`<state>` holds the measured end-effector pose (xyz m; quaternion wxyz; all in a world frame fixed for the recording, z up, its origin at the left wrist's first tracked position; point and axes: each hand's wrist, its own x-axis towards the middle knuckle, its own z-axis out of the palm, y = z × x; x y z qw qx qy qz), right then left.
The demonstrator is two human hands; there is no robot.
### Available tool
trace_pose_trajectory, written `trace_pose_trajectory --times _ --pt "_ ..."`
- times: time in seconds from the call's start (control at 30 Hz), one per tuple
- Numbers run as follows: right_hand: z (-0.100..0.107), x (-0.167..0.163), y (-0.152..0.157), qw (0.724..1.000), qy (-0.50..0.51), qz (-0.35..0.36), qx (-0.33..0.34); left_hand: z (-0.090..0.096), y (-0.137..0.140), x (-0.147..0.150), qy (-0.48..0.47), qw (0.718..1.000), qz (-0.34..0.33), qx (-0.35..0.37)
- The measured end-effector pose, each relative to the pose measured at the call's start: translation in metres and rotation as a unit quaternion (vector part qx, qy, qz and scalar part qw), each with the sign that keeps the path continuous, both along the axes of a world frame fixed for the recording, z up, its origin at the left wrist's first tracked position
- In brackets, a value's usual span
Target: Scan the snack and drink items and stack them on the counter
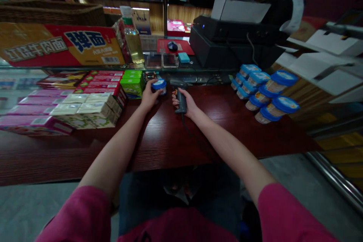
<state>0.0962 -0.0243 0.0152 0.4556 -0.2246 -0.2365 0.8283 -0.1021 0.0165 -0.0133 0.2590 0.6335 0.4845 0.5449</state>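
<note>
In my right hand [185, 102] is a dark barcode scanner [180, 100], its grip wrapped by my fingers and its head turned toward the left. A cable runs down from its handle. My left hand [150, 96] holds a small tub with a blue lid [159, 84], thumb and fingers around its side, at the back of the dark red wooden counter [170, 140]. The scanner's head is close to the tub, with a small gap between them. Green boxes [132, 83] stand just left of my left hand.
Stacked blue-lidded tubs [279, 94] and smaller blue-lidded containers [249, 79] stand at the right. Cream cartons [87, 109], pink boxes [36, 121] and red boxes [99, 81] fill the left. Behind are a bottle [133, 43], a noodle carton [85, 47] and a black machine [235, 45].
</note>
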Motion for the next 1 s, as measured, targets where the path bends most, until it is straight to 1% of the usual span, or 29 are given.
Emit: trace_pose_trajectory --times 0.03,0.1,0.2,0.3,0.4,0.53,0.63,0.73,0.83,0.9,1.0 --pt "0.001 0.002 -0.006 1.0 -0.006 -0.006 0.007 -0.001 -0.003 -0.003 -0.043 0.999 -0.026 -0.006" --pt "0.001 0.004 -0.014 1.0 -0.025 -0.007 0.016 -0.001 -0.008 -0.007 -0.132 0.987 -0.076 -0.049" --pt "0.001 0.004 -0.02 0.998 -0.058 -0.005 0.025 0.003 -0.013 -0.011 -0.259 0.95 -0.117 -0.128" --pt "0.001 0.002 -0.021 0.996 -0.076 -0.006 0.034 0.012 -0.015 -0.014 -0.344 0.912 -0.151 -0.166" --pt "0.002 0.001 -0.02 0.996 -0.083 0.004 0.045 0.019 -0.017 -0.016 -0.374 0.892 -0.172 -0.189" --pt "0.002 0.002 -0.019 0.994 -0.094 0.031 0.045 0.021 -0.019 -0.011 -0.395 0.88 -0.153 -0.217" --pt "0.002 0.001 -0.018 0.994 -0.09 0.048 0.037 0.021 -0.02 -0.006 -0.421 0.867 -0.152 -0.221" --pt "0.003 0.001 -0.017 0.994 -0.093 0.05 0.037 0.023 -0.021 -0.003 -0.45 0.842 -0.184 -0.233" --pt "0.004 0.001 -0.017 0.993 -0.101 0.041 0.047 0.024 -0.021 -0.003 -0.46 0.817 -0.217 -0.27" --pt "0.004 0.001 -0.018 0.993 -0.102 0.037 0.056 0.022 -0.022 -0.004 -0.451 0.818 -0.215 -0.284" --pt "0.002 0.003 -0.021 0.991 -0.107 0.04 0.074 0.019 -0.022 -0.002 -0.43 0.845 -0.187 -0.255"
